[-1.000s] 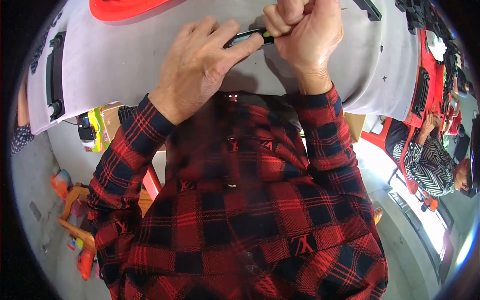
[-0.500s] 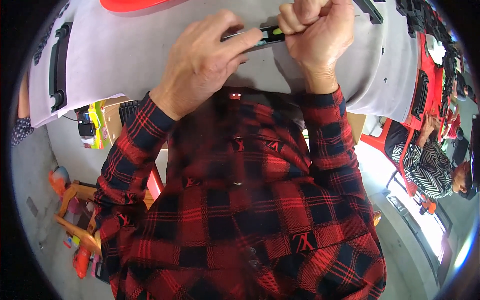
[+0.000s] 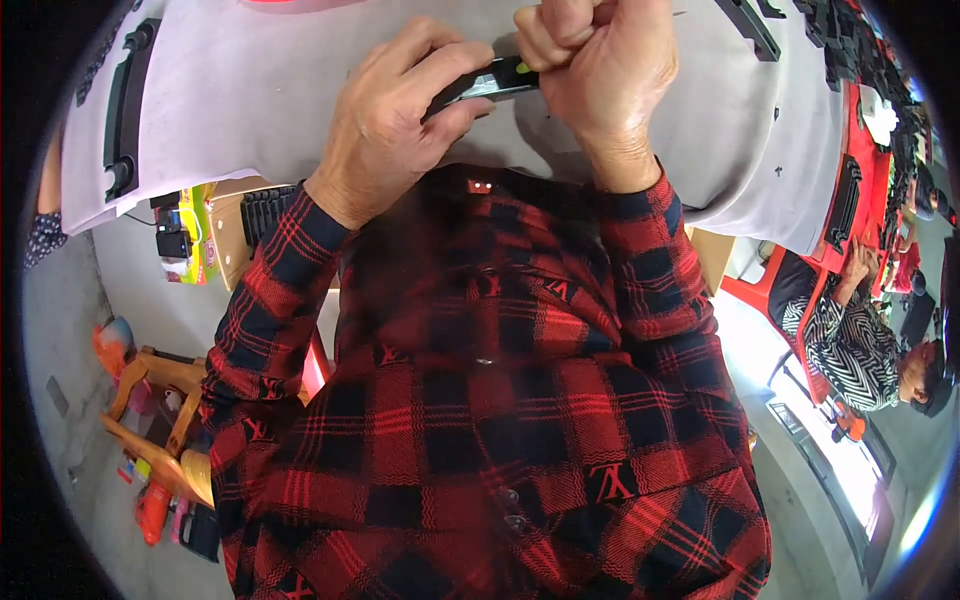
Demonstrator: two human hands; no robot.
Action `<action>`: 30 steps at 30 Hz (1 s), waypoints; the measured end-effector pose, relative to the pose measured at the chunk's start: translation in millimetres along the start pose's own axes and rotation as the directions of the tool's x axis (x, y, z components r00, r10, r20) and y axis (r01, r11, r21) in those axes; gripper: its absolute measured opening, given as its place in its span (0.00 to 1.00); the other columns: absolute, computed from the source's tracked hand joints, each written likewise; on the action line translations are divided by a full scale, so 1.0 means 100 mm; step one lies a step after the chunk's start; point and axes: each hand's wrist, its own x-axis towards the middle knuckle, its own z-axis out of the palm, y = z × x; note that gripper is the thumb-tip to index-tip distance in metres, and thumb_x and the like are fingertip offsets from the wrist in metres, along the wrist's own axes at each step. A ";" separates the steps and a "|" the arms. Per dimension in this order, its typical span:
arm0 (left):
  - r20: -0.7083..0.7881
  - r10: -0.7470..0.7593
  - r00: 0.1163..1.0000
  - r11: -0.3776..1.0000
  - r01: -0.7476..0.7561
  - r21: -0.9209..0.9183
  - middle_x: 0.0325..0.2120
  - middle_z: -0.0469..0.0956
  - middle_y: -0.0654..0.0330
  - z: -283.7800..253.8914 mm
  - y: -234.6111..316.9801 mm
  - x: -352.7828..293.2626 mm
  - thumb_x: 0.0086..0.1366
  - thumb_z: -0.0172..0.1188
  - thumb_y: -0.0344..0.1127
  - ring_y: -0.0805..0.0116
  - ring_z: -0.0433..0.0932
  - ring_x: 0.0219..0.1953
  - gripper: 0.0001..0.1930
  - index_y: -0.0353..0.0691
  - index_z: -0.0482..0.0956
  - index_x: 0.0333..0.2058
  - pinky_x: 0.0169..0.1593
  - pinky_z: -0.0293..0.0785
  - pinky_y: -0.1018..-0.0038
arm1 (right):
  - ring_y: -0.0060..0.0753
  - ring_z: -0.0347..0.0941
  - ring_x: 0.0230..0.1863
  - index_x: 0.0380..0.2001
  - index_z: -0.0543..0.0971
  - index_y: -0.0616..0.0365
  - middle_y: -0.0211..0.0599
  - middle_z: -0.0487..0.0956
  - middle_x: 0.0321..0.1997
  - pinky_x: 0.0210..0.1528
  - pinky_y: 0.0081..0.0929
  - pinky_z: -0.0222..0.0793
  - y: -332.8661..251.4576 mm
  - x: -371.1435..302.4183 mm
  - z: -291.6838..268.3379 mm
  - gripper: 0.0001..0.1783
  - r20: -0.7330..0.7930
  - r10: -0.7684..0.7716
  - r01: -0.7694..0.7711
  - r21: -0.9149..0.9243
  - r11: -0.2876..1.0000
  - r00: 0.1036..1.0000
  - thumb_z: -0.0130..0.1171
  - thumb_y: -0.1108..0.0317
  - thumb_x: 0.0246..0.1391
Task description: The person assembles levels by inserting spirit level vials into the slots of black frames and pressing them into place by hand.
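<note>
My left hand wraps around a slim black part with a small yellow-green patch near its right end, holding it just above the grey table. My right hand is clenched in a fist over the right end of that same part, thumb side pressed against the yellow-green patch. Both hands meet at the table's near edge, right above my red and black checked shirt. What the right fist encloses is hidden.
A long black handle-like part lies at the table's left end, and more black parts lie at the far right. A cardboard box with a black comb-like piece sits below the table. A seated person in a striped top works at a red table to the right. Wooden stools stand lower left.
Both hands have shifted slightly right and up with the black part still held between them; the red object at the top edge has nearly left the view.
</note>
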 end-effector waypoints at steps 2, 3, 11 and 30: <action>-0.039 0.048 0.998 0.999 -0.048 -0.020 0.41 0.78 0.54 0.02 -0.03 -0.01 0.53 0.74 0.26 0.54 0.79 0.39 0.19 0.37 0.81 0.45 0.43 0.77 0.68 | 0.21 0.44 0.13 0.15 0.59 0.50 0.24 0.53 0.12 0.18 0.25 0.42 0.00 -0.01 -0.02 0.33 0.006 0.001 -0.001 -0.008 1.000 1.000 0.36 0.46 0.76; -0.039 0.045 0.998 0.999 -0.046 -0.020 0.41 0.78 0.54 0.04 -0.04 -0.01 0.53 0.74 0.26 0.54 0.79 0.39 0.19 0.37 0.81 0.45 0.43 0.77 0.68 | 0.21 0.44 0.13 0.15 0.60 0.50 0.24 0.53 0.12 0.18 0.25 0.42 0.00 -0.02 -0.02 0.33 0.013 0.000 0.000 -0.016 1.000 1.000 0.36 0.46 0.76; -0.061 0.140 0.988 0.990 -0.138 0.029 0.36 0.79 0.62 0.07 -0.05 -0.01 0.54 0.71 0.29 0.58 0.79 0.37 0.12 0.44 0.85 0.39 0.42 0.75 0.64 | 0.21 0.45 0.13 0.16 0.60 0.50 0.24 0.53 0.12 0.17 0.24 0.44 0.01 0.01 0.00 0.32 -0.010 0.002 -0.002 -0.052 0.999 1.000 0.37 0.48 0.76; -0.001 0.214 0.977 0.970 -0.213 0.119 0.40 0.82 0.62 0.09 -0.11 0.00 0.55 0.71 0.32 0.58 0.80 0.43 0.13 0.43 0.85 0.40 0.48 0.74 0.64 | 0.20 0.52 0.12 0.14 0.63 0.53 0.27 0.61 0.11 0.18 0.23 0.50 0.00 -0.04 0.05 0.32 0.006 -0.077 0.076 -0.256 0.964 0.997 0.38 0.52 0.76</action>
